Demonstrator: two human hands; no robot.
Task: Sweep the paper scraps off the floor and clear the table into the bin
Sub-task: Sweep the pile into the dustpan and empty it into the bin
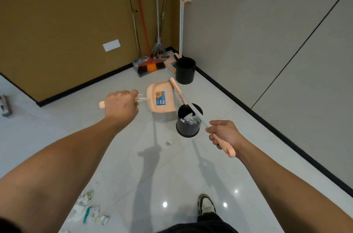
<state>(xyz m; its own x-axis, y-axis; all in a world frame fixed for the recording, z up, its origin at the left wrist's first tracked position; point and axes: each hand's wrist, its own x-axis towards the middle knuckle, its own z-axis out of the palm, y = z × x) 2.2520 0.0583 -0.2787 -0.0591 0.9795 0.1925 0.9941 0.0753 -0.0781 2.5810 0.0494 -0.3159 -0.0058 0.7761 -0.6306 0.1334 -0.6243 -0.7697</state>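
Near the far corner of the floor (pixel 172 175), seen from the head camera, a left hand (pixel 120 105) grips a peach dustpan (pixel 162 100) by its handle, tipped beside a black bin (pixel 188 120) holding paper scraps (pixel 190 118). Its partner, the right hand (pixel 225 136), clasps a brush (pixel 188 105) reaching over the bin. More scraps (a loose pile) (pixel 89 208) lie toward the near left edge. Tipping squarely over the rim should stop spills.
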